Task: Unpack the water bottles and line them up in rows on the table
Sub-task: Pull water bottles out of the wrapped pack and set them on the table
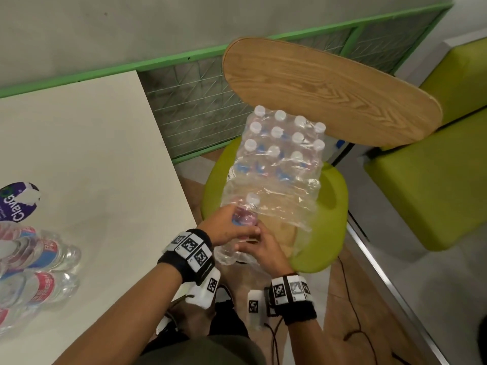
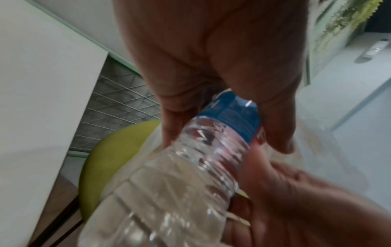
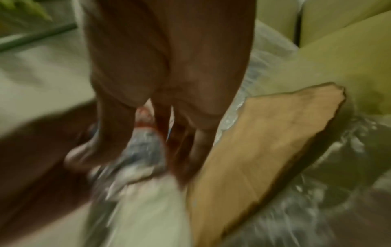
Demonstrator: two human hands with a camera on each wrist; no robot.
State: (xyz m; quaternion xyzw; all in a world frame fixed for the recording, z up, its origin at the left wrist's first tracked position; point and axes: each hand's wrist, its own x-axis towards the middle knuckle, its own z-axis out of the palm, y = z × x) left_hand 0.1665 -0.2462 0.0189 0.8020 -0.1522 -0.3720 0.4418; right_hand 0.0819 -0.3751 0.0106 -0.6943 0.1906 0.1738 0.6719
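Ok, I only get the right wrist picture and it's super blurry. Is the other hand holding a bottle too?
Observer: Yes. The left wrist view shows the left hand with its fingers round a clear bottle at its blue label.
Kid: Where are the other ones?
Observer: The head view shows the pack on a green chair, with many white caps under the plastic wrap.
Kid: Are any on the table yet?
Observer: Yes, a few loose bottles are on the table, at the left edge of the head view.
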